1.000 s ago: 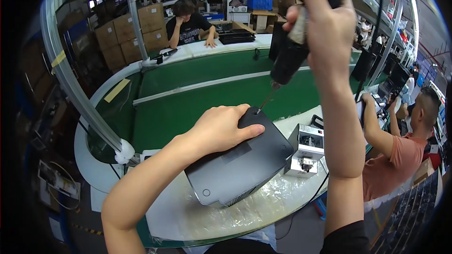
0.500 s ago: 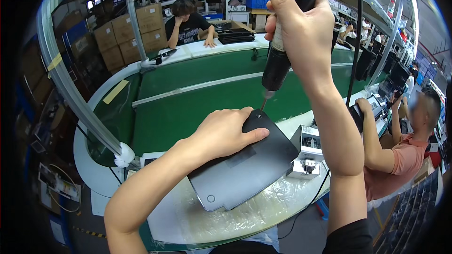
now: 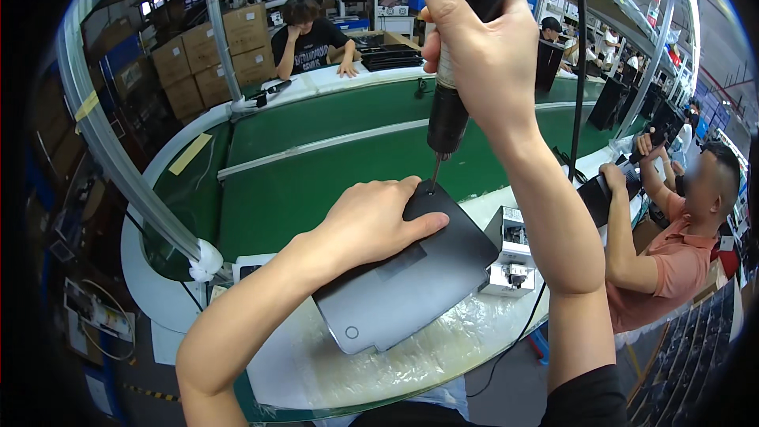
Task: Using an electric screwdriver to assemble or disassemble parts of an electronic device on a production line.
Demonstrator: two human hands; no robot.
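Observation:
A flat black rectangular casing (image 3: 419, 289) lies tilted on the near worktop, with a small ring mark near its lower left corner. My left hand (image 3: 368, 221) grips its far left edge, thumb pressed on the upper face and the other fingers curled toward the edge. My right hand (image 3: 494, 71) is wrapped around a black electric screwdriver (image 3: 448, 119), thumb up along its body. The screwdriver stands nearly upright, and its thin bit meets the hole at the casing's far corner. Whether a screw sits under the tip is too small to tell.
Open boxes of small metal parts (image 3: 510, 273) stand right of the casing. Beyond runs a green conveyor (image 3: 316, 198). A metal post (image 3: 118, 150) rises at left, and a black cable (image 3: 579, 71) hangs at right. One person sits across the belt; another works at right.
The screwdriver and my right hand have shifted slightly left and become more upright, the bit now on the corner hole. My left hand keeps its hold on the casing.

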